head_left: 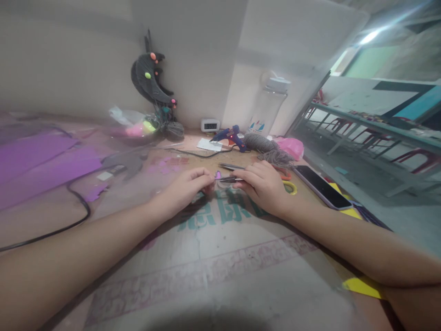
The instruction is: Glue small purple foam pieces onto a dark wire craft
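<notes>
Right hand (pixel 263 184) pinches dark tweezers (pixel 228 179) mid-frame; left hand (pixel 198 184) has its fingertips drawn together by their points, where a purple piece (pixel 217 175) shows, though I cannot tell whether they grip it. Something so small could slip if squeezed unevenly. Scissors (pixel 292 187), right of centre, might catch a knuckle; tugging the cord (pixel 200 155) could topple the glue gun (pixel 227 134).

Purple on the small piece (pixel 217 175) and flat sheets (pixel 41 168); blue on the glue gun (pixel 227 134); grey on the yarn (pixel 263 145); dotted orange, green and pink on the dark crescent (pixel 142 82); lettered in green across the tabletop (pixel 220 294).
</notes>
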Available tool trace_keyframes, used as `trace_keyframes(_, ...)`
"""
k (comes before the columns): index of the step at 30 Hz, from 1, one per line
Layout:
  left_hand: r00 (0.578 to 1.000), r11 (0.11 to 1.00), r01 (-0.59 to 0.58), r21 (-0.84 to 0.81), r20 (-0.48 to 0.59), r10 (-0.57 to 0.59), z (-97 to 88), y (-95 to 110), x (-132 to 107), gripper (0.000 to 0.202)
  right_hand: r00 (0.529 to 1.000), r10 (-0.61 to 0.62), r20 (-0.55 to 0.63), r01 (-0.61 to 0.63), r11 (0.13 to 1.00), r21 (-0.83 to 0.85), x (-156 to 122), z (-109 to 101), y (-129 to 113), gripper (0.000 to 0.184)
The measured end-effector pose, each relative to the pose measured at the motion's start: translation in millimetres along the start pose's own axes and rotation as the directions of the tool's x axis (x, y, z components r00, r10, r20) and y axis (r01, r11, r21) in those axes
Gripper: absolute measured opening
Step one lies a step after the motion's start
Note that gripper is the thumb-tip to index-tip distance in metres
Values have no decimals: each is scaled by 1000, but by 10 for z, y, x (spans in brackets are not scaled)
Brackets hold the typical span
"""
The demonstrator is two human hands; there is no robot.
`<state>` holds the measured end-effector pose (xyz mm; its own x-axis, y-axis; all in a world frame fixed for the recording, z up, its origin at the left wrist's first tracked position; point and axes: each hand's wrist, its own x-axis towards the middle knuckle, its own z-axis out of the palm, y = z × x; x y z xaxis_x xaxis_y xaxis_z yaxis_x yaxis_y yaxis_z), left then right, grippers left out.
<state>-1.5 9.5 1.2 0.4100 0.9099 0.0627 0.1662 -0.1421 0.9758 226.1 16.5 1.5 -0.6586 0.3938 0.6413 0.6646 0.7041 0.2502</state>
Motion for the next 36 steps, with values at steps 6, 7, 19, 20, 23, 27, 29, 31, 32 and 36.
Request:
trace_keyframes(6, 1000, 1000, 8, 7, 5, -9, 1, 1, 0, 22, 1000, -14, -20, 14, 1000, -5, 8, 2, 0, 31)
trace_keyframes(7, 1000, 1000, 10, 7, 5, -10, 1, -2, 0, 22, 1000, -15, -21, 15, 1000, -7, 8, 1, 1, 32)
trace_keyframes(19, 1000, 1000, 18, 13, -6, -17, 7, 7, 1, 22, 1000, -7, -14, 7, 1000, 13, -1, 12, 11, 31)
trace_keyframes(20, 1000, 1000, 19, 13, -7, -19, 8, 9, 1, 22, 1000, -7, -9, 7, 1000, 13, -2, 12, 12, 30)
trace_keyframes(23, 1000, 1000, 20, 19, -8, -20, 7, 9, 3, 21, 1000, -12, -1, 12, 1000, 5, -5, 8, 16, 30)
trace_keyframes(27, 1000, 1000, 9, 26, -1, -9, 1, -11, 10, 21, 1000, -25, -9, 25, 1000, -16, -1, -2, 14, 29)
trace_keyframes(29, 1000, 1000, 3, 25, 1, -3, 0, -22, 11, 21, 999, -33, -12, 33, 999, -13, -1, -5, 10, 28)
trace_keyframes(31, 1000, 1000, 8, 24, 0, -8, 0, -27, 11, 22, 999, -33, -7, 33, 999, 0, -2, -5, 6, 28)
trace_keyframes(32, 1000, 1000, 15, 25, 0, -15, 1, -25, 9, 22, 1000, -31, -1, 31, 999, 7, -4, -4, 4, 29)
trace_keyframes(36, 1000, 999, 22, 43, -4, -21, 7, -2, 4, 22, 1000, -25, 7, 25, 999, 41, -14, 0, 1, 33)
